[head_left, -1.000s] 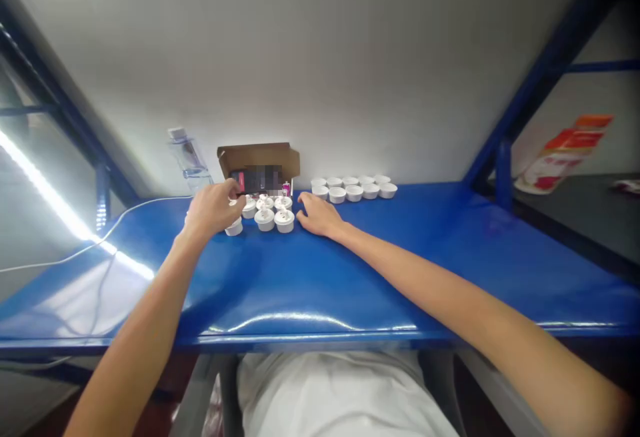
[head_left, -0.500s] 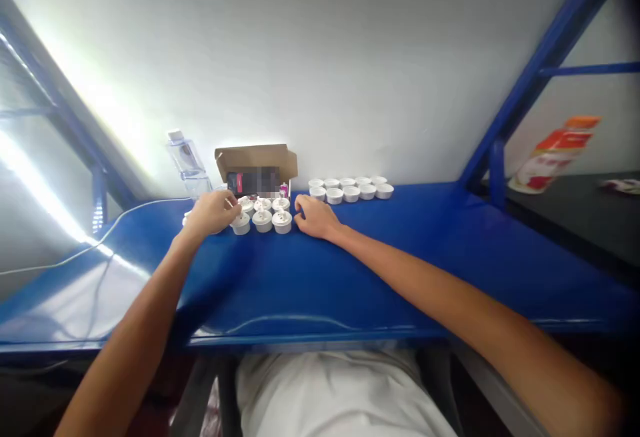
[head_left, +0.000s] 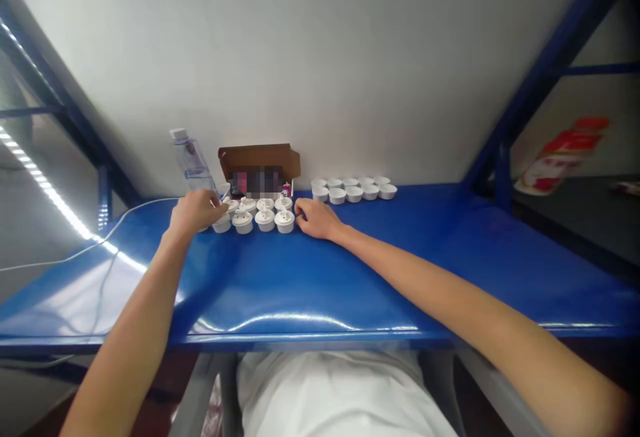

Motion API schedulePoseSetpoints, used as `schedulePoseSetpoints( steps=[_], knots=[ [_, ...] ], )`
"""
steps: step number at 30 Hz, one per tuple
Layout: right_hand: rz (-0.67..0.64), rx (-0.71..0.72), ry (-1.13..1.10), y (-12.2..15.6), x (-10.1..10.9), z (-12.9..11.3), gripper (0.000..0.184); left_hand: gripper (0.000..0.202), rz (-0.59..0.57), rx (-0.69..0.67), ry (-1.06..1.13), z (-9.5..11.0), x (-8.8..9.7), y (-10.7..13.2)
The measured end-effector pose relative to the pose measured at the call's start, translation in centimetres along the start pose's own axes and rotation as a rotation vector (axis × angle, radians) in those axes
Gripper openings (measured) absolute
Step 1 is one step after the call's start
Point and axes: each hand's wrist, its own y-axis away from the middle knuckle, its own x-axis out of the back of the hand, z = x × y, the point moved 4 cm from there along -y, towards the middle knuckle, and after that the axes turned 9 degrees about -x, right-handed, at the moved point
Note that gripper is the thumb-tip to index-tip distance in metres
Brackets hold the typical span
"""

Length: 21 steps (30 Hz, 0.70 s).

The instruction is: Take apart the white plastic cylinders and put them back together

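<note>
Several small white lidded cups (head_left: 265, 221) stand in two rows on the blue table, with dark specks and a small raised bit on their lids. My left hand (head_left: 195, 212) is over the left end of these rows. Its thumb and fingers are bent together at the top of a front-row cup (head_left: 221, 225); whatever is between the fingertips is hidden. More of that end lies behind the hand. Just right of the front-row end cup (head_left: 285, 222), my right hand (head_left: 319, 219) rests on the table, fingers curled and nothing visible in them.
An open cardboard box (head_left: 260, 155) sits behind the lidded cups. Several open white cups (head_left: 354, 194) stand in two rows farther right. A clear bottle (head_left: 195, 164) leans at back left, near a white cable (head_left: 120, 218). Past the blue frame is a red-capped bottle (head_left: 563, 157).
My left hand has shifted left along the lidded cups, uncovering another front-row cup. My right hand stays beside the end cup, with its fingers a little more curled.
</note>
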Motion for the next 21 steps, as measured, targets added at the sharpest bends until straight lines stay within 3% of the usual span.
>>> schedulePoseSetpoints(
  steps=[5, 9, 13, 16, 21],
  knots=[
    [-0.012, 0.019, 0.0, -0.1, -0.2, 0.1, 0.011, 0.04, 0.046, -0.056, 0.089, 0.1, 0.8, 0.1],
    [-0.017, 0.022, -0.004, -0.1, -0.2, 0.1, 0.013, 0.048, 0.141, 0.133, 0.03, -2.5, 1.4, 0.1],
    [-0.02, 0.022, -0.012, -0.1, -0.2, 0.0, 0.012, 0.053, 0.045, 0.188, 0.004, -4.7, 0.4, -0.3],
    [-0.02, 0.02, -0.014, -0.2, -0.2, 0.1, 0.012, 0.044, -0.029, 0.158, -0.006, -4.9, -0.3, -0.5],
    [-0.013, 0.038, -0.022, -0.2, -0.2, 0.1, 0.01, 0.043, -0.012, 0.099, 0.071, -4.5, -0.7, -0.9]
  ],
)
